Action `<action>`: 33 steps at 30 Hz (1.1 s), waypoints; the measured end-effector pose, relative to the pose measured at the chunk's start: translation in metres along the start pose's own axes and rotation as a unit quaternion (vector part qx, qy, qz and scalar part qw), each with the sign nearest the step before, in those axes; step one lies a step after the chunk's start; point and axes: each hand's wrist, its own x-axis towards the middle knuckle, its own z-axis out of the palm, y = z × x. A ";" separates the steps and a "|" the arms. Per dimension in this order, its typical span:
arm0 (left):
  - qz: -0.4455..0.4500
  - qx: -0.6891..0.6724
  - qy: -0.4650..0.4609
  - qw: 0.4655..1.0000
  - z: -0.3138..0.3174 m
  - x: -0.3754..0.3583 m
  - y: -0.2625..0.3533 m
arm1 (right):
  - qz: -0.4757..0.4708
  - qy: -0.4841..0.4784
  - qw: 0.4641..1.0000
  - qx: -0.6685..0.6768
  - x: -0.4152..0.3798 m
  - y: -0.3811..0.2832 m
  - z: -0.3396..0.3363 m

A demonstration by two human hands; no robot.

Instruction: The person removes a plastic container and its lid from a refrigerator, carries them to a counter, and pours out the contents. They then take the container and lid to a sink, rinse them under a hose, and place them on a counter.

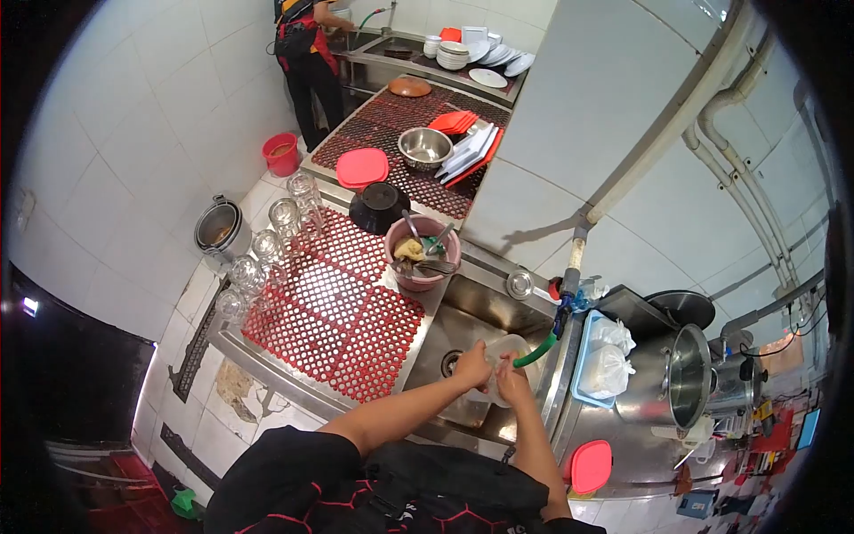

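Over the steel sink [433, 331], both my hands are closed on a clear, whitish container that looks like a plastic tub [507, 346]. My left hand [474, 366] grips its left side. On its right side, just below the end of the green hose [535, 351], is my right hand [512, 384]. Some fingers are hidden behind the tub, and its contents cannot be made out. A pink bucket [398, 276] with utensils and a yellowish cloth-like thing stands at the sink's far left corner.
Glass mugs [246, 273] line the left edge of the red mat [338, 307]. A black bowl [381, 207] sits behind it. To the right stand a blue tray [583, 365] with white bags and a large pot [663, 383]. Another person [307, 71] works at the far sink.
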 end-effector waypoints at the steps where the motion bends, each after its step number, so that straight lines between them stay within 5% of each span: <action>1: -0.012 -0.021 0.008 1.000 -0.009 -0.002 0.010 | -0.053 -0.079 0.993 -0.075 -0.009 0.002 -0.010; 6: -0.035 -0.014 0.019 0.999 -0.005 0.025 -0.025 | -0.185 -0.268 0.915 -0.241 -0.035 -0.066 -0.048; 9: 0.079 0.078 0.143 0.984 0.016 0.034 -0.059 | -0.140 -0.195 0.928 -0.286 -0.030 -0.062 -0.041; 11: -0.034 -0.072 0.092 0.992 0.001 0.002 -0.047 | -0.219 -0.106 0.937 -0.252 -0.033 -0.053 -0.029; 15: -0.041 -0.167 -0.029 0.985 -0.044 -0.054 -0.041 | -0.291 -0.053 0.936 -0.192 -0.055 -0.044 -0.021; 18: 0.056 -0.121 -0.121 0.984 -0.068 -0.068 -0.074 | -0.240 0.024 0.960 -0.139 -0.075 -0.009 -0.011; 20: 0.103 -0.084 -0.120 0.984 -0.093 -0.094 -0.062 | 0.034 -0.022 0.981 0.192 -0.082 0.045 0.016; 21: 0.123 -0.085 -0.088 0.985 -0.102 -0.104 -0.057 | 0.037 -0.024 0.980 0.193 -0.085 0.057 0.017; 23: 0.134 -0.119 -0.062 0.982 -0.118 -0.116 -0.052 | 0.177 -0.021 0.873 0.454 -0.089 0.051 0.005; 27: 0.149 -0.215 0.003 0.965 -0.144 -0.134 -0.030 | 0.246 -0.046 0.793 0.555 -0.083 0.112 0.023; 29: 0.144 -0.232 0.027 0.962 -0.149 -0.143 -0.017 | 0.289 -0.138 0.668 0.671 -0.074 0.129 0.037; 33: 0.133 -0.258 0.041 0.956 -0.148 -0.150 -0.007 | 0.439 -0.185 0.641 0.602 -0.053 0.091 0.039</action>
